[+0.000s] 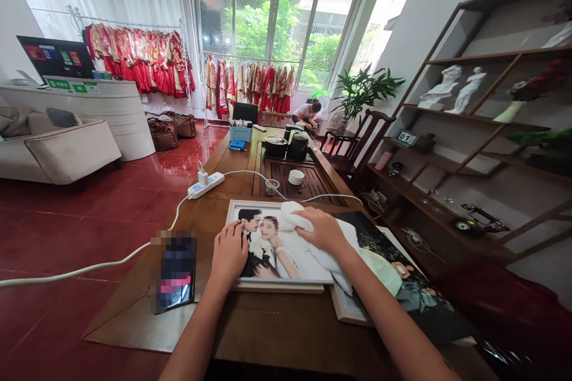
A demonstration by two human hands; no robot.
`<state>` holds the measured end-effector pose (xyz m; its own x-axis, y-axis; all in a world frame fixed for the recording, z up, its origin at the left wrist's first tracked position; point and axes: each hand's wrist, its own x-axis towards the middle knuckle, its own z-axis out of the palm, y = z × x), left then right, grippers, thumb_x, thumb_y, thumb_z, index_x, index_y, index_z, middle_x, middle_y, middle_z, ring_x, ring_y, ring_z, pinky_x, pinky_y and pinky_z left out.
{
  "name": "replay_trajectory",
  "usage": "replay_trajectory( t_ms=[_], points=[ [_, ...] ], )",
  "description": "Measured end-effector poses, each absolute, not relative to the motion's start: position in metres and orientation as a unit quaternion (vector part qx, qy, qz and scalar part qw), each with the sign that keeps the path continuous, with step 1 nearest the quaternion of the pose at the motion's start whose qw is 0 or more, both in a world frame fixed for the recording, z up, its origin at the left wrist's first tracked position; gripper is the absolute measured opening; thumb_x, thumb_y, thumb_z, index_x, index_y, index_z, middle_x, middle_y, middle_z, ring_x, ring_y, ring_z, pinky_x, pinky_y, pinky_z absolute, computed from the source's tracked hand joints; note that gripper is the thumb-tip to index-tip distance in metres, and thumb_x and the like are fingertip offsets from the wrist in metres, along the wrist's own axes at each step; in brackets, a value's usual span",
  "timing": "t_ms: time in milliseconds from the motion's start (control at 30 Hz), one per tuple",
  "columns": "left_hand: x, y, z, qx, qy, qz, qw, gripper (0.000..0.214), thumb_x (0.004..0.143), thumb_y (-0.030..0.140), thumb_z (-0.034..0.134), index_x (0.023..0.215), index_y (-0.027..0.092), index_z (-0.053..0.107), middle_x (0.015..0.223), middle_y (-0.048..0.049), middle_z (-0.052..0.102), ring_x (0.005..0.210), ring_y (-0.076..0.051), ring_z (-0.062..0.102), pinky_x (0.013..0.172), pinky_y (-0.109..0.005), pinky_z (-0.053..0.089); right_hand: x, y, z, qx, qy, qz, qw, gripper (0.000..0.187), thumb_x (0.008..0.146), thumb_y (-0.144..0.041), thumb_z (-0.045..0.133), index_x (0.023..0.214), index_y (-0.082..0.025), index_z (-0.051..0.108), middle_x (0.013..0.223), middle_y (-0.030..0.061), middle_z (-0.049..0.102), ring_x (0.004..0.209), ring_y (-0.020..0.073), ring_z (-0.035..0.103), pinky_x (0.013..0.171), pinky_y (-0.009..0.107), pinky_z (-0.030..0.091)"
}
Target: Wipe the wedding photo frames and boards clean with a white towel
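A framed wedding photo (263, 259) with a pale border lies face up at the near end of the wooden table. My left hand (231, 244) rests along its left edge, fingers extended over the picture, holding nothing. In my right hand (322, 227) is a bunched white cloth (292, 214), pressed on the photo's upper right part. Its loose end trails to the right beneath my wrist and forearm. Partly under the cloth and my right forearm lies a larger dark photo panel (429, 294).
A propped phone (181, 271) stands left of my left arm. Behind the frame are a power strip (205, 186) with white cables, a white cup (295, 177) and a tea tray (272, 168). A person (308, 112) sits beyond the table; shelves (469, 113) line the right.
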<state>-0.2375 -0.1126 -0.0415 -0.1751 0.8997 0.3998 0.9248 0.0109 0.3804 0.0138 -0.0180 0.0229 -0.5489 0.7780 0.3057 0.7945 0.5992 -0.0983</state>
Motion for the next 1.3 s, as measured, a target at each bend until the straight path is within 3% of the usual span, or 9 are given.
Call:
replay_trajectory(
  t_ms=[433, 1033, 1300],
  points=[
    [-0.238, -0.113, -0.042, -0.64, -0.713, -0.286, 0.017, 0.035, 0.092, 0.026, 0.038, 0.124, 0.024, 0.052, 0.132, -0.0062, 0.054, 0.121, -0.021, 0.047, 0.1, -0.039, 0.036, 0.042, -0.102, 0.017, -0.416, -0.897, 0.002, 0.152, 0.044, 0.077, -0.033, 0.059, 0.121, -0.034, 0.057, 0.122, 0.004, 0.059, 0.105, 0.025, 0.057, 0.089, 0.038, 0.044],
    [-0.237, -0.114, -0.041, -0.642, -0.711, -0.286, 0.015, 0.035, 0.093, 0.026, 0.036, 0.124, 0.023, 0.051, 0.132, -0.0066, 0.054, 0.12, -0.021, 0.046, 0.1, -0.04, 0.035, -0.012, -0.001, 0.025, -0.436, -0.887, -0.019, 0.15, 0.037, 0.079, -0.035, 0.058, 0.115, -0.029, 0.062, 0.106, 0.0032, 0.064, 0.099, 0.0198, 0.058, 0.084, 0.03, 0.041],
    [-0.237, -0.113, -0.044, -0.643, -0.71, -0.284, 0.034, 0.034, 0.092, 0.026, 0.037, 0.123, 0.024, 0.051, 0.131, -0.0055, 0.054, 0.121, -0.021, 0.046, 0.099, -0.04, 0.036, -0.02, -0.008, 0.028, -0.396, -0.905, -0.003, 0.157, 0.036, 0.077, -0.035, 0.06, 0.112, -0.029, 0.063, 0.107, 0.0029, 0.064, 0.099, 0.0197, 0.057, 0.087, 0.031, 0.04]
  ],
)
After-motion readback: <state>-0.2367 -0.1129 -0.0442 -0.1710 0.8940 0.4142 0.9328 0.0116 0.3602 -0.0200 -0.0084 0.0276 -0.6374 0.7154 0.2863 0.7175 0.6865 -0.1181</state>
